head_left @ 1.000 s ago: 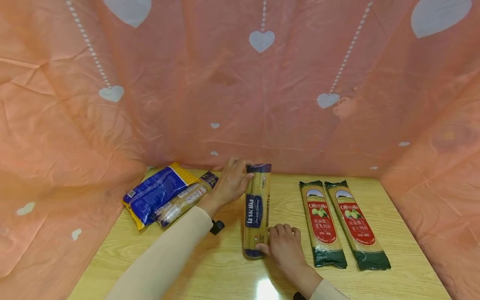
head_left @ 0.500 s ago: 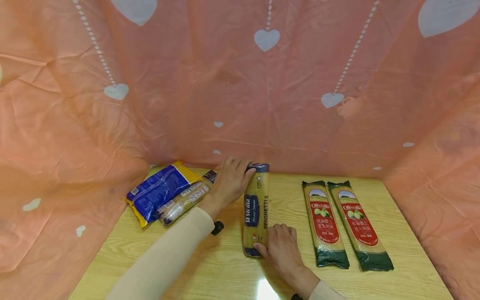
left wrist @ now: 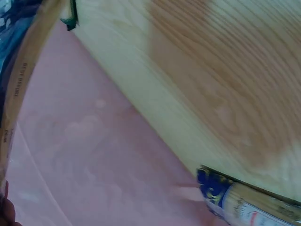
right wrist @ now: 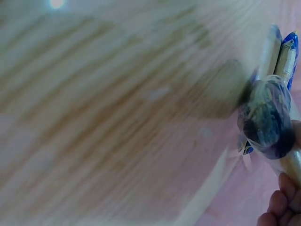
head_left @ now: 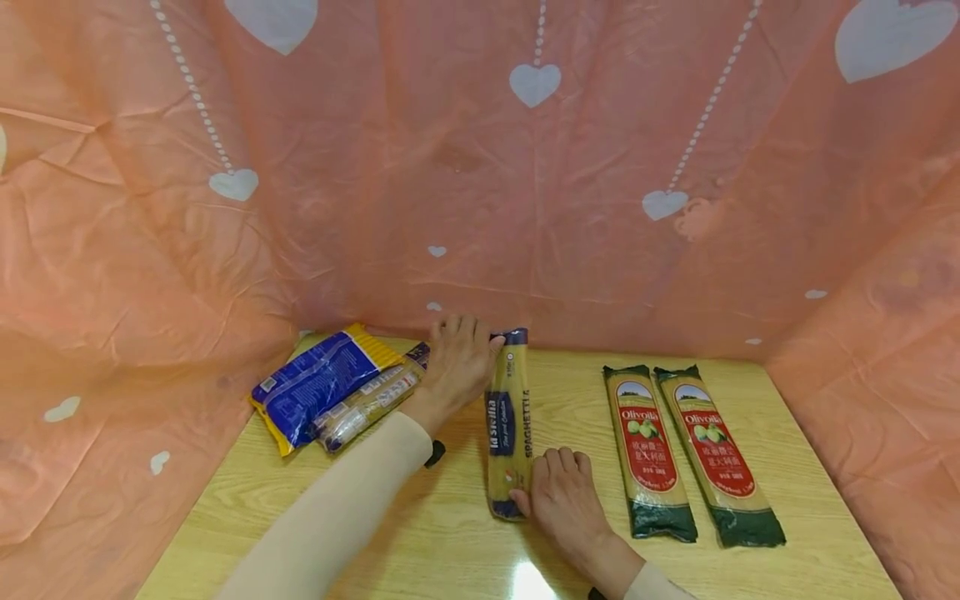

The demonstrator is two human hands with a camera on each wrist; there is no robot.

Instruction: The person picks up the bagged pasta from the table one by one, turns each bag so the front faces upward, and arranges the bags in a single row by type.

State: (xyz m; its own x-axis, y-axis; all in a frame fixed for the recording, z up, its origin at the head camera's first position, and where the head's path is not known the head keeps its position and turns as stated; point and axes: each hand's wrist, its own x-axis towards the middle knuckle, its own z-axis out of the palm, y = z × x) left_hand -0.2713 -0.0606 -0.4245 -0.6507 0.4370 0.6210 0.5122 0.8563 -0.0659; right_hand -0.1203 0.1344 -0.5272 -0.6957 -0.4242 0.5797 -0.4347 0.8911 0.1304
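Fingers at either end, spaghetti pack between

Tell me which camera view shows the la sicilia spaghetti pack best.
The head view: it shows the la sicilia spaghetti pack nearly whole, with its label readable. The left wrist view catches only a side strip at the frame's edge; the right wrist view shows mainly its dark, blurred end.

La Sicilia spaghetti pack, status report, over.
Left hand grips upper end in head view, right hand grips lower. Spaghetti pack between them. Olivoila packs to the right, not touching it.
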